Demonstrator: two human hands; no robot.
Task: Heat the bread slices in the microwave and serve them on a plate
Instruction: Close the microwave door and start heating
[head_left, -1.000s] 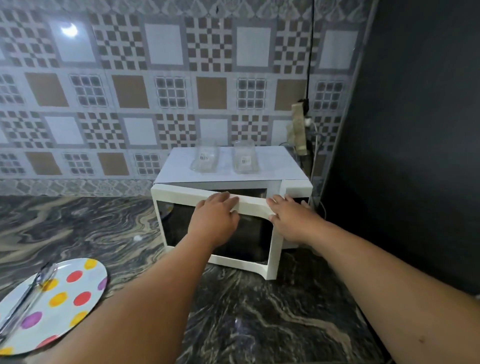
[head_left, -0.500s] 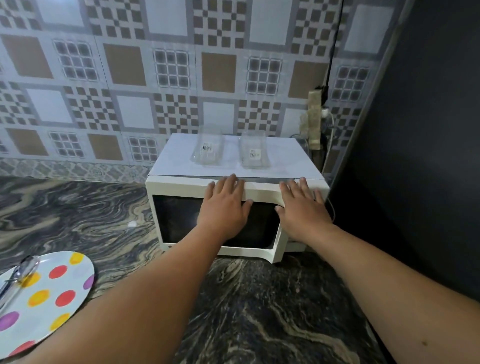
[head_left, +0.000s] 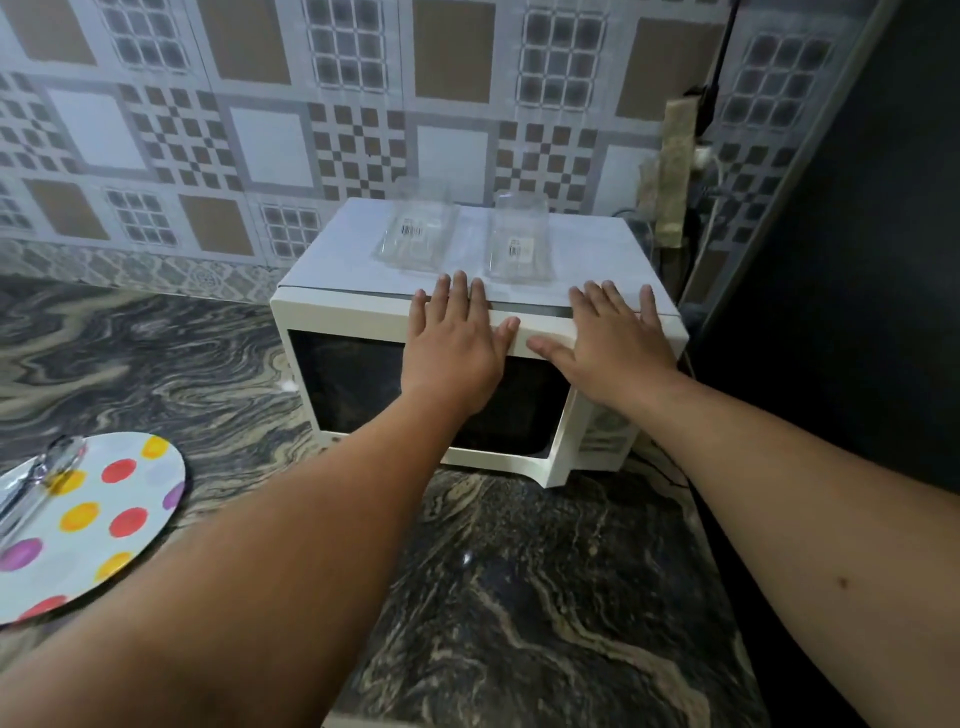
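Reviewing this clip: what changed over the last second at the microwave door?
The microwave door swung from ajar to nearly shut, pushed by the flat left hand and right hand; neither grips anything. The spotted plate and clear containers stayed put.

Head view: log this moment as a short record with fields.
surface: dark marbled stone counter
appliance: white microwave oven, dark-glass door looks shut or nearly shut
left hand: flat, open, on door's top edge
right hand: flat, open, on door's top edge
on top: two clear plastic containers
left of it: round polka-dot plate holding metal tongs
bread: not visible
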